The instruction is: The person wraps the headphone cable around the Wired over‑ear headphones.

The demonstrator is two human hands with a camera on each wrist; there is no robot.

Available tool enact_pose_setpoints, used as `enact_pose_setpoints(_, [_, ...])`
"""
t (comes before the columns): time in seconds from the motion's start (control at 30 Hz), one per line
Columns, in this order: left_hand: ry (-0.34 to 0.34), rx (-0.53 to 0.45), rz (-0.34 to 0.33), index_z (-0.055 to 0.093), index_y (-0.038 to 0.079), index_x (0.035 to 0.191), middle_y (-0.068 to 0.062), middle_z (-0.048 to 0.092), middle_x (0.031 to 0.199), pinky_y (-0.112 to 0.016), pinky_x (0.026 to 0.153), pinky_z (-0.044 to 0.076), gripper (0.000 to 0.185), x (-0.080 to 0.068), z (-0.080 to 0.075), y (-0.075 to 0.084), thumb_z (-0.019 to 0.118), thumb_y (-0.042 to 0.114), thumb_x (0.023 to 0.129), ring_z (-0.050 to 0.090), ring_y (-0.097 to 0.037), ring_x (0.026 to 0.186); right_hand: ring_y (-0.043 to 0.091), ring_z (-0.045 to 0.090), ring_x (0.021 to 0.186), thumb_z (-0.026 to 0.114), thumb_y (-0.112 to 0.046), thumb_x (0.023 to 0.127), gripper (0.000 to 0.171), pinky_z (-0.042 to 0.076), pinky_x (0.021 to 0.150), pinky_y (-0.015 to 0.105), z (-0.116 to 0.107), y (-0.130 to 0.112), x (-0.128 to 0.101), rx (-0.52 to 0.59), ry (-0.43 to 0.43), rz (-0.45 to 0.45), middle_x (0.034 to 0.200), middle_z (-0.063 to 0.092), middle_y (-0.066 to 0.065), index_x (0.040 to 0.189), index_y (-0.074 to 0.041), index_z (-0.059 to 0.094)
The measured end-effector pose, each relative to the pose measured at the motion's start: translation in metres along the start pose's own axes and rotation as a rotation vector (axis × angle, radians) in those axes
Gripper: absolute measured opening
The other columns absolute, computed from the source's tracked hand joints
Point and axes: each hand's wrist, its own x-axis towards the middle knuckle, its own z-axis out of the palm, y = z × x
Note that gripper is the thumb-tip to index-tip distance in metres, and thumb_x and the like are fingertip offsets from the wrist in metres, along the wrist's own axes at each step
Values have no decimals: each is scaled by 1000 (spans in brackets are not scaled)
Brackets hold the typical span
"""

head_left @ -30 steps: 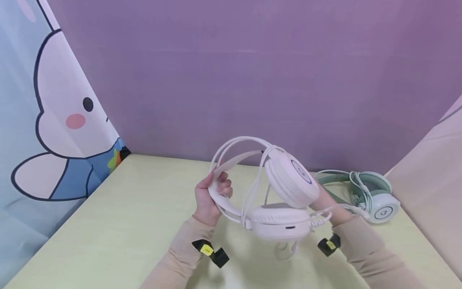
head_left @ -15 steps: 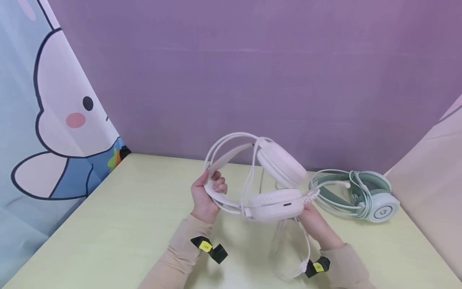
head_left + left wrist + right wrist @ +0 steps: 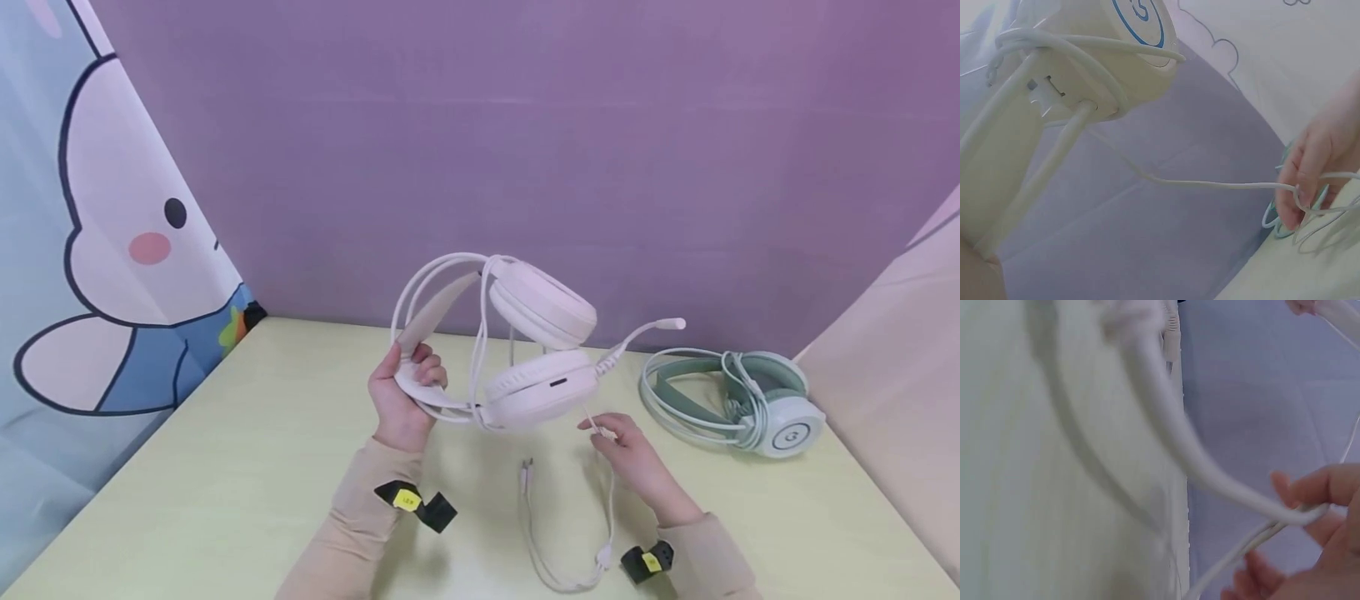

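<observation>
My left hand (image 3: 405, 404) grips the headband of a white headset (image 3: 543, 389), lifted over the table. Its two ear cups point right, one above the other, and a thin microphone boom (image 3: 637, 333) sticks out past them. White cable is wound about the frame near the cups, seen close in the left wrist view on the headset (image 3: 1141, 78). Lower right, my right hand (image 3: 637, 462) pinches the white cable (image 3: 1229, 487) between thumb and fingers. From there the cable (image 3: 534, 546) hangs in a loop, its two slim plugs (image 3: 527, 475) pointing up.
A green and white headset (image 3: 791, 429) with its cable wrapped round it lies on the pale yellow table (image 3: 247, 467) at the right. A purple backdrop (image 3: 480, 167) stands behind, and a cartoon-printed cloth (image 3: 120, 275) hangs at the left.
The white headset has moved left and slightly up with my left hand. My right hand has come out from behind the ear cups, and the cable's end now hangs loose below.
</observation>
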Motion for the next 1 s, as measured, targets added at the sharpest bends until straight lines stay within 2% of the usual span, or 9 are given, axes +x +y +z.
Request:
enact_pose_setpoints(0.07, [-13,-10,0,44,5,92,-7,40,70,-19,40,30,22,0,1,2,57,8,75,24,-9,52,40,39,119,53,-4,92,20,33,99,58,-1,0,0,-46,23,2,122,49,27,107,2,65])
enact_pose_setpoints(0.1, [-17,-18,-1,45,4,91,-7,40,70,-19,40,30,21,0,2,3,57,8,74,24,-10,52,39,40,116,54,-5,92,21,36,95,55,-1,0,0,-71,38,5,119,50,26,108,2,66])
enact_pose_setpoints(0.2, [-33,-39,0,46,3,91,-8,41,70,-20,40,31,20,-1,4,7,58,7,75,24,-10,52,28,46,95,56,-7,92,23,40,81,39,-4,2,1,-118,81,-7,101,54,20,111,1,66])
enact_pose_setpoints(0.3, [-33,-55,5,45,2,90,-8,41,70,-20,41,31,20,-1,6,11,57,8,76,23,-10,53,16,44,79,57,-9,92,25,40,70,27,-6,4,2,-160,97,-34,88,57,12,113,1,66])
enact_pose_setpoints(0.5, [-9,-63,23,44,2,91,-8,41,69,-20,41,30,17,-1,6,12,54,11,80,25,-10,50,24,56,84,62,-10,89,14,45,76,38,-9,6,1,-325,123,-156,91,65,11,97,-4,72])
enact_pose_setpoints(0.6, [-7,-60,46,45,3,92,-8,42,69,-21,40,31,16,-1,6,10,53,12,82,27,-11,49,23,58,77,64,-6,86,9,47,70,38,-8,4,0,-453,91,-201,82,64,7,91,-6,71])
enact_pose_setpoints(0.73, [-9,-47,114,44,5,95,-7,41,68,-21,38,31,14,-3,6,4,51,11,84,27,-11,47,23,64,70,63,-2,85,9,52,62,34,-3,-2,-4,-572,16,-281,82,69,7,90,-7,67])
enact_pose_setpoints(0.87, [11,-24,200,41,7,97,-5,39,69,-20,37,31,11,-4,7,0,47,11,88,27,-11,47,11,57,56,54,-6,93,5,47,52,24,5,-7,-6,-480,-153,-335,82,68,5,91,-8,57])
enact_pose_setpoints(1.0, [27,-16,254,42,7,99,-4,36,70,-18,38,28,8,-4,8,-1,42,11,92,26,-10,47,1,41,53,47,-9,97,8,38,49,19,14,-13,-8,-367,-225,-320,82,65,6,90,-9,51])
